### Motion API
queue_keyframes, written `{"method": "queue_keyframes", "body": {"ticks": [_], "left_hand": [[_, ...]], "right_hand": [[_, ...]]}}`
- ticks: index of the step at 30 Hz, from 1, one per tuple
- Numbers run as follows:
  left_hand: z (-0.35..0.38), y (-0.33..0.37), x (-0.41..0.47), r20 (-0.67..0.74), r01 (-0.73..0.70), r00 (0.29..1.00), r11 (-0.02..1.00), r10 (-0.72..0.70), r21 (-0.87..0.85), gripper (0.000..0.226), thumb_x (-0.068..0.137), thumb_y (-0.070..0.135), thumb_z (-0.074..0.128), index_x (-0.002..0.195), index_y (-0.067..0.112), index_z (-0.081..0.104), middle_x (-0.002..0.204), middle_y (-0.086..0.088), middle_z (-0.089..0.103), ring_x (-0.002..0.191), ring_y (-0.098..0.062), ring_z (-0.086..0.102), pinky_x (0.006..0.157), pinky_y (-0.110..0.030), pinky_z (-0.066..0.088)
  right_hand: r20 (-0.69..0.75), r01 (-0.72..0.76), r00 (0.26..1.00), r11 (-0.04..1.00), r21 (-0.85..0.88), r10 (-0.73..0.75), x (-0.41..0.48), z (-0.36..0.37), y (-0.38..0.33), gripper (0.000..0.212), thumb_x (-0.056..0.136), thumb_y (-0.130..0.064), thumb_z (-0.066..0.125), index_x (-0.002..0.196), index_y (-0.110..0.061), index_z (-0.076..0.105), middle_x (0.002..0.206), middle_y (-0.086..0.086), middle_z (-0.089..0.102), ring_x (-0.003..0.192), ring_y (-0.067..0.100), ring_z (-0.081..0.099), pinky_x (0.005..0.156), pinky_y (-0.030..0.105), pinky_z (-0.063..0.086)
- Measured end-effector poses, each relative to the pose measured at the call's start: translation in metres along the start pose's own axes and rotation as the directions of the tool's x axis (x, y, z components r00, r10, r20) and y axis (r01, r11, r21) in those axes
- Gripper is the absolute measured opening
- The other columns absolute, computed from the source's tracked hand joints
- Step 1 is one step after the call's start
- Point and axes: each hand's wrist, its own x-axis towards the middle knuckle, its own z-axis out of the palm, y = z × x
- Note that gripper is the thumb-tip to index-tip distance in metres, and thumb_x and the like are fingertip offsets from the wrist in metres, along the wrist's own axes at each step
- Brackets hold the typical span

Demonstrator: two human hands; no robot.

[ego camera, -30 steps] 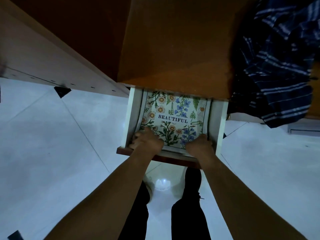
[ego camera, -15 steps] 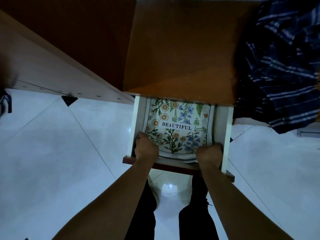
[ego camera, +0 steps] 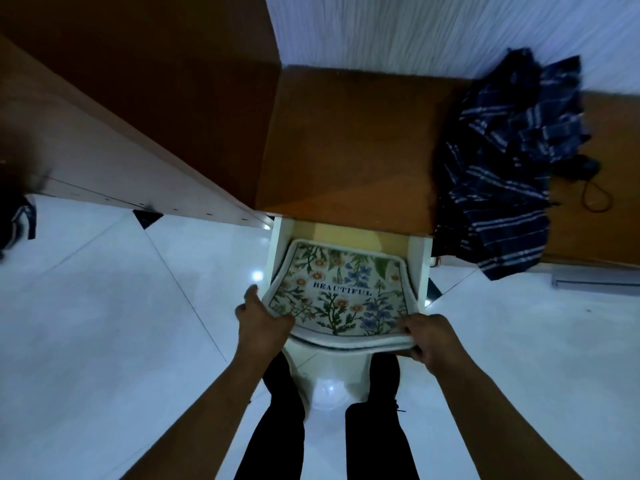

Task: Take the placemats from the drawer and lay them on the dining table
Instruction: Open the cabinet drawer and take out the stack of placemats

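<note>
1. Both of your hands grip the stack of placemats (ego camera: 337,299) by its near corners: your left hand (ego camera: 261,322) pinches the near-left corner, your right hand (ego camera: 429,336) the near-right edge, fingers curled underneath.
2. You hold the stack lifted and tilted, its near edge raised over the front of the open drawer (ego camera: 420,268), its far edge low inside, between the white side walls.
3. At least two layers show at the sagging near edge, so judge this as several mats carried together. Clamp thumbs on top and fingers below, or the lower mats may slide out.
4. Lift the far edge clear of the side walls before drawing the stack toward you. The mats fit closely between them, and a corner could catch.
5. Keep the stack level once it is free; the soft middle droops between your hands.
6. Inside the drawer, a pale yellow floor shows beyond the mats' far edge. Whether anything else lies under the stack cannot be told.
7. On the wooden cabinet top (ego camera: 346,143) above, a dark plaid cloth (ego camera: 512,161) lies to the right, well apart from the drawer opening.
8. No dining table is in view, so expect to carry the mats some way.
</note>
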Motion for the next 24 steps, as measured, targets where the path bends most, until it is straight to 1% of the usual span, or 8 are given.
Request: {"method": "queue_keyframes", "body": {"ticks": [1, 3, 5, 10, 15, 17, 21, 24], "left_hand": [[-0.009, 0.005, -0.006, 0.081, 0.079, 0.994, 0.997, -0.077, -0.021, 0.049, 0.066, 0.011, 0.073, 0.112, 0.006, 0.056, 0.102, -0.011, 0.058, 0.079, -0.018, 0.055, 0.066, -0.027, 0.046], [-0.024, 0.013, -0.017, 0.195, 0.281, 0.947, 0.951, -0.254, -0.129, 0.02, 0.065, 0.014, 0.069, 0.079, 0.003, 0.059, 0.076, -0.012, 0.057, 0.061, -0.02, 0.053, 0.055, -0.025, 0.041], [-0.034, 0.018, -0.025, 0.217, 0.393, 0.91, 0.904, -0.354, -0.171, 0.009, 0.081, 0.009, 0.061, 0.079, 0.002, 0.056, 0.081, -0.012, 0.053, 0.064, -0.022, 0.05, 0.056, -0.027, 0.04], [-0.047, 0.038, -0.053, 0.15, 0.267, 0.955, 0.961, -0.256, -0.064, 0.007, 0.091, 0.009, 0.05, 0.091, 0.004, 0.054, 0.083, -0.012, 0.052, 0.066, -0.02, 0.048, 0.066, -0.031, 0.042], [-0.09, 0.05, -0.153, 0.079, 0.094, 0.993, 0.99, -0.087, -0.101, 0.019, 0.087, 0.016, 0.049, 0.102, 0.004, 0.054, 0.08, -0.01, 0.054, 0.066, -0.023, 0.049, 0.06, -0.033, 0.04], [-0.116, 0.051, -0.205, 0.04, 0.026, 0.999, 0.98, -0.019, -0.195, 0.021, 0.085, 0.015, 0.049, 0.105, 0.009, 0.054, 0.088, -0.01, 0.059, 0.073, -0.024, 0.056, 0.067, -0.037, 0.047], [-0.187, 0.034, -0.307, -0.039, -0.038, 0.999, 0.9, 0.024, -0.434, 0.036, 0.064, 0.023, 0.052, 0.099, 0.013, 0.056, 0.1, -0.011, 0.063, 0.091, -0.025, 0.062, 0.083, -0.044, 0.051], [-0.239, 0.003, -0.358, -0.097, -0.04, 0.995, 0.856, -0.012, -0.516, 0.044, 0.06, 0.021, 0.057, 0.103, 0.01, 0.057, 0.105, -0.015, 0.066, 0.097, -0.032, 0.063, 0.09, -0.051, 0.051]], "right_hand": [[-0.006, 0.016, 1.0, 1.0, -0.022, -0.016, -0.014, -0.004, -0.002, 0.023, 0.078, -0.004, 0.066, 0.098, 0.007, 0.059, 0.097, 0.024, 0.063, 0.086, 0.037, 0.063, 0.076, 0.049, 0.059], [-0.015, 0.102, 0.994, 0.989, -0.107, -0.104, -0.041, -0.008, -0.005, 0.014, 0.084, -0.008, 0.062, 0.091, 0.003, 0.059, 0.085, 0.018, 0.06, 0.072, 0.029, 0.06, 0.058, 0.035, 0.054], [0.009, 0.174, 0.985, 0.97, -0.173, -0.175, -0.071, -0.011, -0.011, 0.011, 0.087, -0.013, 0.06, 0.083, -0.004, 0.057, 0.077, 0.012, 0.058, 0.063, 0.023, 0.056, 0.05, 0.029, 0.044], [0.087, 0.362, 0.931, 0.875, -0.321, -0.354, -0.13, -0.031, -0.016, 0.021, 0.088, -0.021, 0.06, 0.072, -0.008, 0.055, 0.065, 0.007, 0.053, 0.053, 0.019, 0.05, 0.049, 0.028, 0.037], [0.18, 0.546, 0.835, 0.743, -0.387, -0.52, -0.214, -0.077, -0.017, 0.021, 0.09, -0.029, 0.058, 0.093, -0.007, 0.06, 0.077, 0.012, 0.062, 0.061, 0.019, 0.055, 0.05, 0.028, 0.039], [0.221, 0.631, 0.77, 0.667, -0.396, -0.598, -0.249, -0.091, -0.013, 0.019, 0.092, -0.029, 0.057, 0.095, -0.01, 0.06, 0.083, 0.012, 0.065, 0.066, 0.017, 0.058, 0.053, 0.03, 0.043], [0.357, 0.787, 0.611, 0.493, -0.371, -0.706, -0.326, -0.093, -0.01, 0.012, 0.09, -0.035, 0.06, 0.095, -0.024, 0.061, 0.086, -0.002, 0.069, 0.075, 0.014, 0.067, 0.068, 0.041, 0.057], [0.509, 0.875, 0.478, 0.335, -0.35, -0.715, -0.389, -0.068, -0.015, 0.009, 0.091, -0.033, 0.059, 0.094, -0.025, 0.061, 0.085, -0.005, 0.068, 0.073, 0.007, 0.065, 0.068, 0.037, 0.056]]}}
